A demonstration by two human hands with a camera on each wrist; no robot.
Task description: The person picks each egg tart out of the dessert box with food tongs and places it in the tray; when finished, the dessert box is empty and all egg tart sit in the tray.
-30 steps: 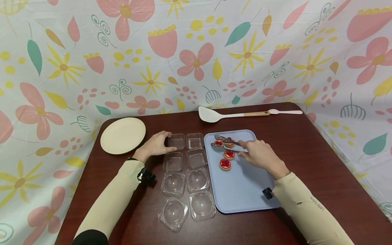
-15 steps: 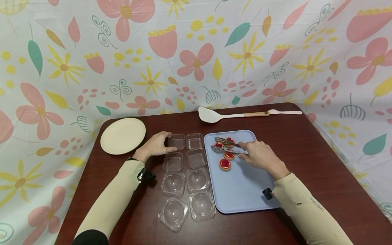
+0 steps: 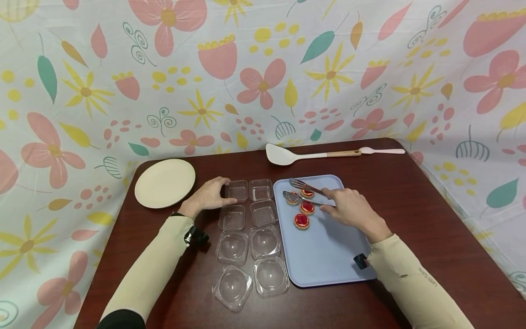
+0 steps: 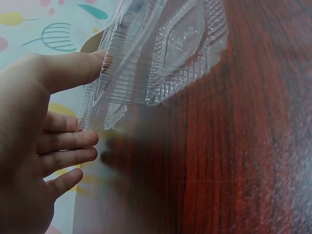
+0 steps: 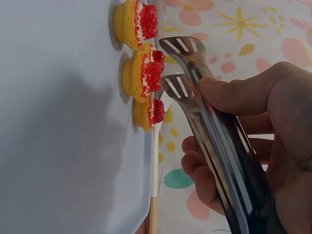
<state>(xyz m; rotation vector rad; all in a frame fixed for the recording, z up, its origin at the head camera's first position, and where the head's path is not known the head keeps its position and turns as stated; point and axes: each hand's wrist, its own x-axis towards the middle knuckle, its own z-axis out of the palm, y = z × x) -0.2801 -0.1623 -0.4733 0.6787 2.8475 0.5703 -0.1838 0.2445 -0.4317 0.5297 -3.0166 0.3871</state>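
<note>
My left hand (image 3: pixel 210 194) holds the far left clear plastic container (image 3: pixel 238 194) by its side, thumb on one wall in the left wrist view; its other fingers spread loosely. With my right hand (image 3: pixel 349 208) I grip metal tongs (image 5: pixel 209 117), thumb on one arm, fingers curled round the other. The slotted tips stand apart over the far end of the blue tray (image 3: pixel 324 246), above small tarts with red topping. In the head view the tongs partly cover the two farthest; a third tart (image 3: pixel 307 208) and a nearer one (image 3: pixel 302 221) lie uncovered. Nothing is between the tips.
More clear containers stand in two columns left of the tray, the nearer ones showing domed shapes, such as one plastic lid (image 3: pixel 233 288). A cream plate (image 3: pixel 165 183) lies at the far left. Along the back edge lie a white spatula (image 3: pixel 283 155) and a pink utensil (image 3: pixel 384 150).
The tong tips have dipped slightly toward the tarts and risen again, shifting a little over the far ones. My left hand and the containers have stayed in place.
</note>
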